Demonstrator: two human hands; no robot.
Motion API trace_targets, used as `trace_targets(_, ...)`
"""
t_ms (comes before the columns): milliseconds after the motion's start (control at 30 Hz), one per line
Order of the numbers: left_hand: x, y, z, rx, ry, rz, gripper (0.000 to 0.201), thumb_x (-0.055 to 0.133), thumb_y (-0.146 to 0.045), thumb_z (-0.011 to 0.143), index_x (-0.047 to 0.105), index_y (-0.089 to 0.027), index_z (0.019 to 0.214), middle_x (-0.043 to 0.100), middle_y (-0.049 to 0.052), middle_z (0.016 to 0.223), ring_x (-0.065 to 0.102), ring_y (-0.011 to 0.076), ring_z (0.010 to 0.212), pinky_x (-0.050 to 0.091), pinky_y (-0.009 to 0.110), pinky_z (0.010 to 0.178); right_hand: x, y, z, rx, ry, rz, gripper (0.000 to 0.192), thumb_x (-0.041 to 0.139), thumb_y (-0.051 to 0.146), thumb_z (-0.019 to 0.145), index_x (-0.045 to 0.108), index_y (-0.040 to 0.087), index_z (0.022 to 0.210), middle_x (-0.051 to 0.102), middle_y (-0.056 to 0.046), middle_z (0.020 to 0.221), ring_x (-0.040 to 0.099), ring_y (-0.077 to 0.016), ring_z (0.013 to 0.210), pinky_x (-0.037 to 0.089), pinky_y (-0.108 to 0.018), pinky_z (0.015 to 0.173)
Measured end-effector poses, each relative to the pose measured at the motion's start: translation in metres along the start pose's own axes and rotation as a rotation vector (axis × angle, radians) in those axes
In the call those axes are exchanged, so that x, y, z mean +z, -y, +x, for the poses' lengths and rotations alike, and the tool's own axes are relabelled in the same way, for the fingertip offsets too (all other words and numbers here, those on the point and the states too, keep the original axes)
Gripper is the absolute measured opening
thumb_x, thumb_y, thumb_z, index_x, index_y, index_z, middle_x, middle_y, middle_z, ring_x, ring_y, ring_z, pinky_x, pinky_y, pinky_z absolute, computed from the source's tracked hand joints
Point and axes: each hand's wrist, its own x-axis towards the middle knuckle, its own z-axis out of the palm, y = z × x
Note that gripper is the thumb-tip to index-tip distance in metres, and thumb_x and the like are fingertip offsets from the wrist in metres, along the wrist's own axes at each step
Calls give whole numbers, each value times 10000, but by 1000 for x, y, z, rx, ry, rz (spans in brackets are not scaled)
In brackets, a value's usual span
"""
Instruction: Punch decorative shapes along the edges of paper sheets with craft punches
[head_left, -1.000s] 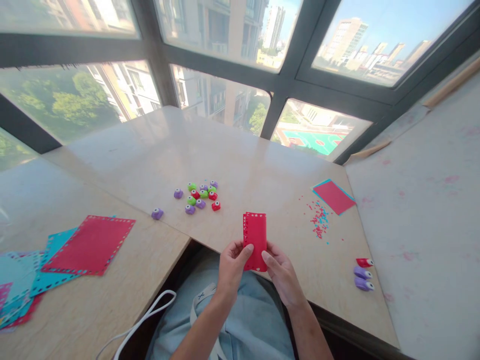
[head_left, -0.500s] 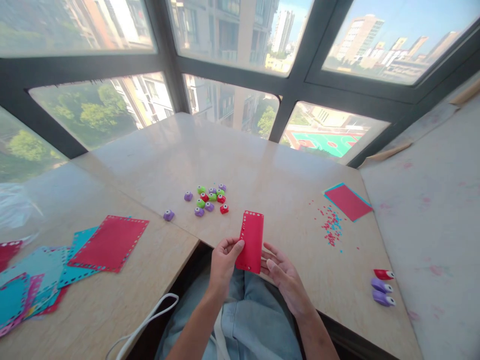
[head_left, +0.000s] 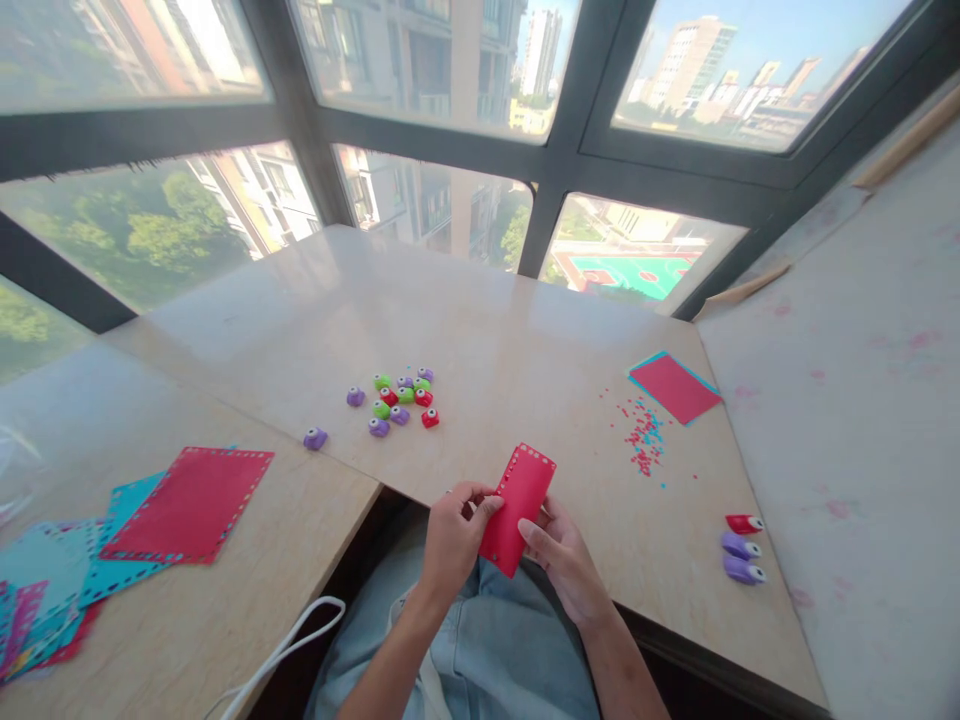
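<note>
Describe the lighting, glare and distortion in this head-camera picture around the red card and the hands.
Head view: strong daylight from the windows, with pale glare on the far stone tabletop. Wide-angle bending curves the window frames and table edges. The folded red card, the left hand and the right hand are evenly lit and sharp; the small punches look slightly soft.

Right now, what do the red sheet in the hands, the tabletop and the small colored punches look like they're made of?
Red sheet: thin matte paper or craft foam, with holes punched along its edges; it stays flat between the left hand and right hand. Tabletop: beige polished stone or a laminate lookalike, glossy with window glare. Punches: apparently glossy moulded plastic.
</note>
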Motion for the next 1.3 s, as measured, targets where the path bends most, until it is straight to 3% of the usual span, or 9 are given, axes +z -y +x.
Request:
trace_targets(267,-9,-6,2,53,25,133,241,646,-395,803,721,-188,900,645,18,691,552,170,633,399,259,600,-5,-4,5,-29,-104,9,548,829,367,708,603,232,1189,708,-101,1157,667,-292,1062,568,-406,834)
trace_targets(400,-12,-17,-2,76,49,142,267,684,-364,780,706,-194,985,660,28,785,560,167,658,415,264,626,-8,-7,8,-92,-173,-10,555,826,357,714,581,230,1196,725,-92,1100,688,-282,1004,557,-423,864)
trace_targets(567,-9,-28,-7,66,120,210,159,700,-280,758,721,-206,897,667,33,773,575,185,707,422,278,653,-9,-11,9,-132,-250,-1,622,833,357,705,537,247,1240,716,-85,1123,686,-284,1008,551,-430,874)
trace_targets(667,-7,-28,-7,8,134,145,341,720,-265,722,684,-199,1055,663,22,812,574,172,689,436,276,652,-9,-10,9,-140,-241,-4,615,824,355,717,525,245,1243,715,-89,1122,686,-279,1001,555,-415,856)
trace_targets(800,-8,-24,-6,-46,114,37,570,732,-278,678,591,-169,1219,638,55,1027,568,144,691,455,269,651,-9,-9,9,-141,-229,-11,626,829,354,707,528,240,1244,716,-88,1109,685,-277,994,546,-419,869)
trace_targets(1033,-10,-19,-2,-84,190,7,434,704,-275,687,655,-164,1104,663,19,898,488,107,592,402,234,578,-12,-13,12,-165,-212,-5,587,805,345,746,521,220,1244,707,-94,1137,669,-250,1034,523,-390,901)
trace_targets(1167,-10,-18,0,-102,270,-145,262,687,-348,722,708,-138,877,676,34,747,530,128,597,396,231,565,-15,-14,13,-166,-186,19,563,800,351,755,531,229,1234,711,-87,1116,672,-248,1024,524,-389,891)
trace_targets(1300,-20,-23,3,-85,92,-233,288,738,-396,704,714,-134,823,656,27,663,536,125,563,395,218,521,-19,-13,13,-148,-183,47,631,812,373,741,507,239,1277,697,-99,1145,678,-264,1018,529,-412,871)
